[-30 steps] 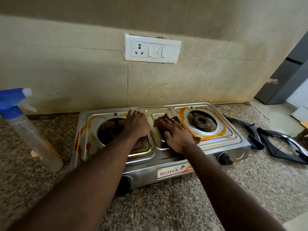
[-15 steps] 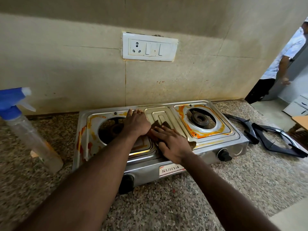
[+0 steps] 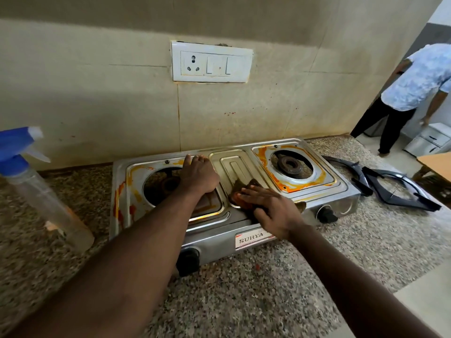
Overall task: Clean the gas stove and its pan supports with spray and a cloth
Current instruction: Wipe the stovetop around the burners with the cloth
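Right hand [image 3: 271, 211], fingers spread flat, presses a brown cloth [image 3: 241, 189] onto the gas stove [image 3: 341, 198] at its front centre. Left hand [image 3: 199, 175], holding nothing, braces beside the left burner. Orange grease rings both burners, and the soiled cloth may smear it. Hard pushing could slide the stove along the bench [image 3: 268, 289] towards the pan supports [image 3: 395, 189].

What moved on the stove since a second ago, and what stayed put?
The right hand slid the cloth along the middle panel of the stove, from its middle towards the front edge, pressing on it throughout. A person in a light shirt came into view at the right. The left hand stayed resting beside the left burner; the spray bottle and pan supports did not move.
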